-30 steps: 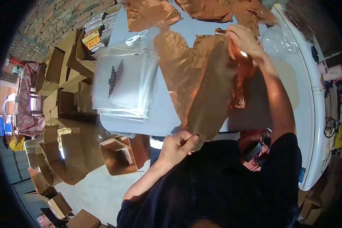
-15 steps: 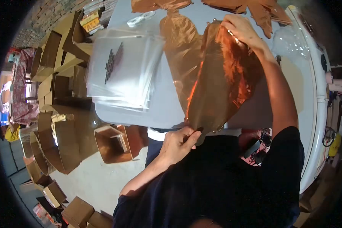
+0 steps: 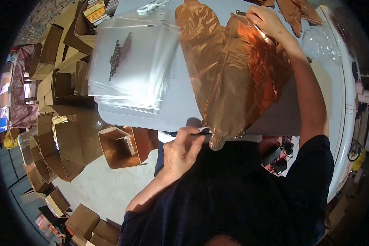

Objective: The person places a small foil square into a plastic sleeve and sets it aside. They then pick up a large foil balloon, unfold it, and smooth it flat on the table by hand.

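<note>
A flat, copper-coloured foil balloon (image 3: 233, 82) lies partly over the table's near edge, its narrow tab (image 3: 218, 140) hanging past it. My right hand (image 3: 268, 24) is closed on the balloon's upper right edge, where the foil is creased and shiny. Just left of the tab is my left hand (image 3: 179, 153), apart from the foil, with thumb and index finger separated. Another stretch of copper foil (image 3: 199, 37) spreads out to the upper left of the balloon. Beside it lies a stack of clear plastic bags (image 3: 139, 61) with dark print.
The pale table (image 3: 151, 123) carries more copper foil pieces (image 3: 291, 16) at the back right, a clear plastic bag (image 3: 322, 43) and a white coil (image 3: 151, 6). Open cardboard boxes (image 3: 82, 139) crowd the left. An open carton (image 3: 119, 147) stands on the floor below the table.
My left hand has let go of the balloon's tab and moved slightly left. My right hand still grips the upper edge. The view has shifted a little.
</note>
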`<state>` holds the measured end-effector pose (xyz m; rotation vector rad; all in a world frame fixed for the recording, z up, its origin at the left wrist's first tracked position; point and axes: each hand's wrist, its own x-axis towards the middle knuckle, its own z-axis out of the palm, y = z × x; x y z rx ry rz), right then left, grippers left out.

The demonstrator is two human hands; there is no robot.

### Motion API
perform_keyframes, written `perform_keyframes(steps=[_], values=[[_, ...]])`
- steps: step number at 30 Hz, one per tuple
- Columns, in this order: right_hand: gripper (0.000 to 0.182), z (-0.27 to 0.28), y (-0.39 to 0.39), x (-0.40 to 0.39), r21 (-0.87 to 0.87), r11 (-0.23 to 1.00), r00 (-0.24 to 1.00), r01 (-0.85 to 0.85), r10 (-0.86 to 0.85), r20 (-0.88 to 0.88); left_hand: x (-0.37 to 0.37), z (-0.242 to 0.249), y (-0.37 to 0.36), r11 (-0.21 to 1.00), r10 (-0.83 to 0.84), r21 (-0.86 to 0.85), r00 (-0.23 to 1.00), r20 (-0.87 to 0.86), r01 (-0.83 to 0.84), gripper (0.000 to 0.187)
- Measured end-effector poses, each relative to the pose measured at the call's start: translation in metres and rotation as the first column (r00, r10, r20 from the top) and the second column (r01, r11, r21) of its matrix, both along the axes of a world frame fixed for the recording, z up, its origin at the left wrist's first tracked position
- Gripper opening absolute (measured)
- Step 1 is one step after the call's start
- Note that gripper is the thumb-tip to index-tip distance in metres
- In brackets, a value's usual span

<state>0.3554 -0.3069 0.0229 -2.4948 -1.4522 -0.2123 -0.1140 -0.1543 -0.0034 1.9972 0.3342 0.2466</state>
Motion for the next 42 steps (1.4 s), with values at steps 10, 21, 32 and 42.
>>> perform_keyframes(steps=[10,21,32,42], values=[[0.027,0.000,0.005,0.001,-0.012,1.000,1.000,-0.005,0.005,-0.009,0.018,-0.003,0.002,0.982,-0.049,0.182,0.998,-0.027,0.053,0.036],[0.033,-0.005,0.008,0.000,-0.012,1.000,0.999,0.014,-0.013,0.046,0.021,-0.017,-0.004,0.976,0.008,0.215,0.994,0.105,-0.031,0.031],[0.030,0.004,0.012,-0.012,-0.006,0.998,0.997,0.055,-0.055,-0.061,0.022,-0.011,-0.003,0.977,-0.009,0.213,0.997,0.078,-0.008,0.026],[0.032,0.020,0.017,-0.029,-0.091,0.987,0.989,0.136,-0.140,-0.044,0.021,-0.010,-0.004,0.971,-0.002,0.237,0.998,0.068,-0.014,0.025]])
